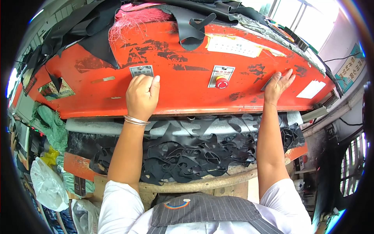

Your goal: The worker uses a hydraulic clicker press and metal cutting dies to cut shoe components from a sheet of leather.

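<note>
My left hand [142, 95] is closed in a fist against the red machine panel [179, 89]. It covers the lower part of a small metal control plate [141, 70], so whatever is mounted there is hidden. Farther right, my right hand [277, 87] lies against the same panel with its fingers stretched out. Another plate [266, 83] shows partly from beneath that hand. Between the two hands sits a red mushroom-shaped push button [221, 82] on its own metal plate, untouched. A silver bangle [136, 120] circles my left wrist.
Black cut-out scraps [194, 156] lie heaped below the panel, in front of a pale pad [93, 126]. Black sheets [83, 27] and pink stringy fibre [136, 19] drape over the machine's top. Plastic bags [48, 183] hang at left. A curved wooden edge [202, 184] runs nearest me.
</note>
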A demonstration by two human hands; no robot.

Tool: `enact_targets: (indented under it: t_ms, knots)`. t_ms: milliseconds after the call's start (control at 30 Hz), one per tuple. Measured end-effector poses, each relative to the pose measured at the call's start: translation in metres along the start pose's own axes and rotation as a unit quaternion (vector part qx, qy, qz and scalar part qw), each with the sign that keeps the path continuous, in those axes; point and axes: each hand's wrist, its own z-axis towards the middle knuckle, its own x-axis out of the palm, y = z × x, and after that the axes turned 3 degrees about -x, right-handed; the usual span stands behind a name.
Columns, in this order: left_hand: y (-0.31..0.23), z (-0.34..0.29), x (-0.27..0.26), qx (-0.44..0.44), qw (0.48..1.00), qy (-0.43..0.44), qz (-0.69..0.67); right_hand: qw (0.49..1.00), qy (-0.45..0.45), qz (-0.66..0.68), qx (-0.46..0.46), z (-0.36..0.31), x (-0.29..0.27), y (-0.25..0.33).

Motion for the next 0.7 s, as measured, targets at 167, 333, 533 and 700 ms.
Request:
enact_targets:
  t_ms: [167, 333, 533, 700]
  knots:
    - [-0.037, -0.046, -0.066, -0.158, 0.959, 0.229, -0.057, 0.989, 0.149, 0.0, 0.01, -0.04, -0.058, 0.051]
    - [-0.103, -0.171, -0.113, -0.234, 0.851, 0.457, -0.11, 0.963, 0.265, 0.039, 0.007, -0.124, -0.111, 0.073]
    - [-0.16, -0.211, -0.126, -0.211, 0.897, 0.384, 0.05, 0.864, 0.487, 0.116, 0.048, -0.181, -0.149, 0.113]
    - [-0.168, -0.224, -0.096, -0.192, 0.925, 0.321, 0.071, 0.809, 0.558, 0.183, -0.016, -0.189, -0.161, 0.116]
